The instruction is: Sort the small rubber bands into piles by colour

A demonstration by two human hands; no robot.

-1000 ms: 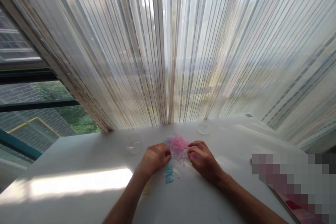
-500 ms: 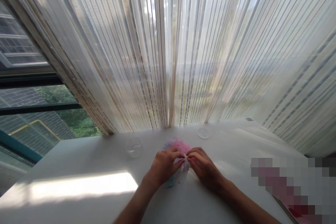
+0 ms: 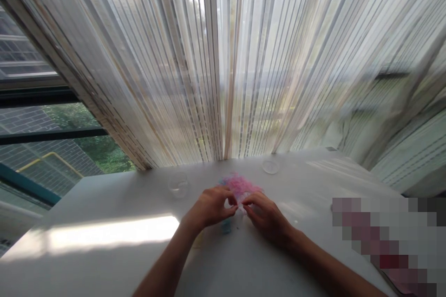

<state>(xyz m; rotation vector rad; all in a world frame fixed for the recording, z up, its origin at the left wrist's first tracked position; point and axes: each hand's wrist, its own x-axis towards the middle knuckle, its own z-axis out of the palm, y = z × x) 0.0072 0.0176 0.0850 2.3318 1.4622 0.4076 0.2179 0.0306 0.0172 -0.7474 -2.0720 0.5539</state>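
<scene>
On the white table point(image 3: 139, 274) lies a fluffy heap of pink and bluish shreds point(image 3: 242, 184), just beyond the hands. My left hand point(image 3: 218, 204) has thumb and fingertips pinched together at the near side of the heap. Facing it, almost touching, my right hand point(image 3: 261, 211) is pinched too. Something small and whitish shows between the fingertips, too small to make out. A teal piece point(image 3: 226, 226) rests below my left hand.
A clear round container point(image 3: 179, 185) stands left of the heap, and a clear round lid point(image 3: 271, 166) lies at the back. Striped sheer curtains point(image 3: 223, 79) hang behind the table. A pixelated area covers the lower right.
The view has tilted slightly. Both hands have shifted a little left relative to the heap, and more of the pink shreds shows. The curtain at the right has moved.
</scene>
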